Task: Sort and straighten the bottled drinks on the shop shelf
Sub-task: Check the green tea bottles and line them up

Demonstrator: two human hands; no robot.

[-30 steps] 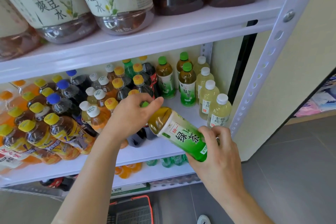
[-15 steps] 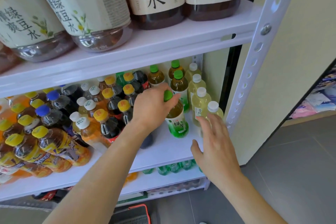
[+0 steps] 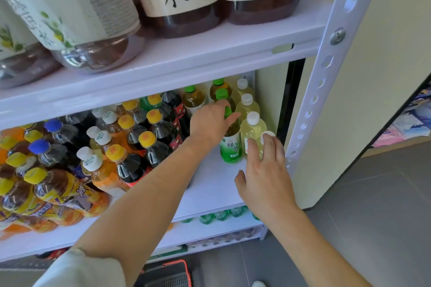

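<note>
Behind bare front shelf [image 3: 210,184], left hand [image 3: 210,121] grips upright green-tea bottle [image 3: 231,147].

head camera looks forward and down, close to shelf [image 3: 210,184].

bottles [image 3: 130,147] on shelf [image 3: 210,184], basket [image 3: 168,275] below.

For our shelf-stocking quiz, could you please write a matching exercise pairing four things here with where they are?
Things:
1. green tea
2. front pale bottle
3. basket
4. brown jugs

Places:
a. on the floor
b. gripped at the cap by left hand
c. top shelf
d. behind fingers of right hand

Pairs: 1-b; 2-d; 3-a; 4-c
</note>
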